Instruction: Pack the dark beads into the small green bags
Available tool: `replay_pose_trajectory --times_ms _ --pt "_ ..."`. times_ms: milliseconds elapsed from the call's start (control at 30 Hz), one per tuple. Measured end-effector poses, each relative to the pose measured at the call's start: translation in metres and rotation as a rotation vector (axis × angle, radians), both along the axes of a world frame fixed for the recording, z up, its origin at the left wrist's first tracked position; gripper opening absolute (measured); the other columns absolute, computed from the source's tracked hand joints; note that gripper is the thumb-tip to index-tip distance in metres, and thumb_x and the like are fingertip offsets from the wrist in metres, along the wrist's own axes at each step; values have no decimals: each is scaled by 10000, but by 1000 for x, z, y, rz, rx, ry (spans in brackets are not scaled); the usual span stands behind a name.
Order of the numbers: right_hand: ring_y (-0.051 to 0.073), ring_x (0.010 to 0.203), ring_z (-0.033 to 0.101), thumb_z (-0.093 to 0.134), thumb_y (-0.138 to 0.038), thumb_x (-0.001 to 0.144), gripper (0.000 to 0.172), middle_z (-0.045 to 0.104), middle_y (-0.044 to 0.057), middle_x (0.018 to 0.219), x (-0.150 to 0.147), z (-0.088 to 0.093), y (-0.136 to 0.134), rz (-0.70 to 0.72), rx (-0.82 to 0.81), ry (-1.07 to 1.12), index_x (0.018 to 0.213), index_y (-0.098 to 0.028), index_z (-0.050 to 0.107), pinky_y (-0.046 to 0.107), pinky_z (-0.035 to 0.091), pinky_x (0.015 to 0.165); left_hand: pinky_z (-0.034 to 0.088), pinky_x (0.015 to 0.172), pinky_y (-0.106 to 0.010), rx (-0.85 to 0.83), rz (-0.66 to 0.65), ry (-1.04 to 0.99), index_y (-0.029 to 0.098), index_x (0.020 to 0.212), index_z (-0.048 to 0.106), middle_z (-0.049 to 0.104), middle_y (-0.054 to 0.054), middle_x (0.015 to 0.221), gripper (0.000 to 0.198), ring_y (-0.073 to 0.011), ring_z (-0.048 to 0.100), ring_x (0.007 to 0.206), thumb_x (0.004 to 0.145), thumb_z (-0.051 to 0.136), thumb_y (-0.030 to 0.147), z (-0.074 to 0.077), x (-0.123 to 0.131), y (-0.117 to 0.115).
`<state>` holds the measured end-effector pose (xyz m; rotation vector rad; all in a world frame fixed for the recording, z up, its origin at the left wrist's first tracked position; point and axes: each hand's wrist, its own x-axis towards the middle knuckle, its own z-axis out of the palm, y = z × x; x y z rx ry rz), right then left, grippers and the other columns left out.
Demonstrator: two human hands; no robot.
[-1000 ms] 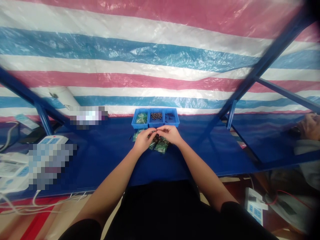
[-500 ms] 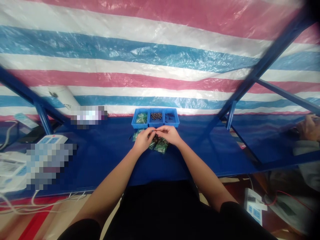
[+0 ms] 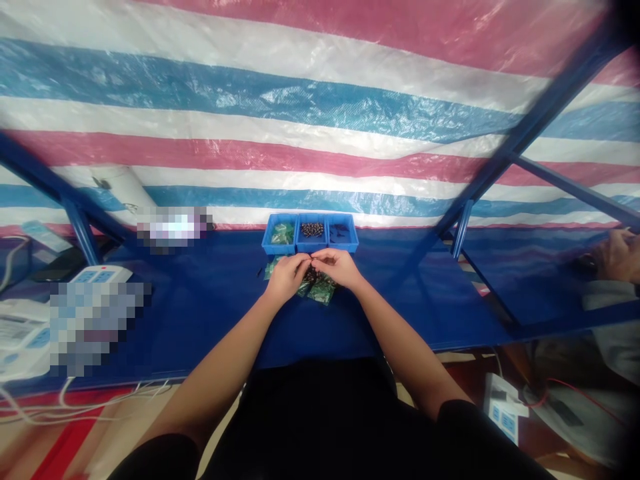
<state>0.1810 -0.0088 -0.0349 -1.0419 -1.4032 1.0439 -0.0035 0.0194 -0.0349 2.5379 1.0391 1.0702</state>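
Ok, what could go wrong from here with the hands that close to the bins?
The left hand and right hand meet at the fingertips; anything tiny between them might drop among the green packets and small pieces below.
The blue bins stand just beyond the fingers, so a knuckle could nudge one.
A loose dark piece left of the packets might be overlooked.

- Hanging sheet: broad stripes — pinkish red, white and blue.
- Bench: plain deep blue.
- Trays: brighter blue.
- Packets: green.
- Small parts in the middle tray: black with pale, brassy flecks.
- Frame: dark blue.
- Clothing: solid black.
- Power strip: white — light-blue panels, red dot.
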Motion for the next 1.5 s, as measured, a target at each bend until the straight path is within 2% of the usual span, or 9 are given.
replay_pose_trajectory --times_ms 267,467,533,667,800,967,1200,1300,1500 --pt "158 736 658 697 -409 740 368 719 63 891 -1 5 -5 -14 62 -63 1028 -180 703 296 550 701 446 714 -281 -44 -12 10 224 995 608 654 -13 769 261 -170 597 720 973 387 361 0 0 0" --pt "166 732 670 704 -433 732 370 725 66 888 0 2 -2 -40 46 -45 994 -173 713 306 555 705 465 698 -263 -69 22 -43 232 1106 585 673 -25 868 262 -171 619 795 954 429 378 -1 0 -1" --pt "170 736 674 710 -434 727 376 725 67 885 1 1 -1 -43 35 -24 999 -174 712 310 558 713 471 700 -254 -66 33 -65 236 1124 583 667 -18 845 265 -160 619 780 941 460 382 -3 0 -1" --pt "169 715 673 725 -429 714 378 725 74 870 3 2 0 -43 14 12 986 -167 719 318 560 715 479 721 -249 -24 49 -111 221 1075 605 650 -12 786 247 -143 615 737 926 493 383 -7 1 0" --pt "167 699 667 735 -419 705 377 721 68 822 2 4 -1 -27 -4 35 977 -157 722 319 558 703 479 741 -253 -1 48 -94 212 1001 631 676 -36 852 229 -155 627 793 930 487 375 -6 1 0" --pt "156 658 649 723 -434 714 381 715 60 771 -1 6 -3 13 -19 16 966 -149 725 310 548 675 465 716 -249 -64 9 -71 216 1025 584 663 -21 868 210 -147 613 774 954 433 344 -3 -1 0" --pt "152 692 657 705 -434 735 390 720 65 842 -2 2 -2 -10 31 -12 1014 -161 710 296 550 690 443 630 -225 -154 -24 -68 215 1060 540 639 -5 822 214 -129 613 697 963 403 348 -2 1 -3" --pt "148 672 651 704 -442 731 392 719 67 823 -1 0 0 -14 14 -15 995 -153 719 295 551 680 445 643 -224 -131 -3 -95 213 1102 535 640 8 787 229 -126 614 685 948 448 358 -3 1 -3" --pt "151 664 652 722 -421 719 381 719 62 788 0 4 0 -38 -2 79 984 -147 725 305 558 680 460 671 -216 -47 15 -103 214 1044 600 650 6 768 212 -121 618 697 927 498 359 -4 1 -1"
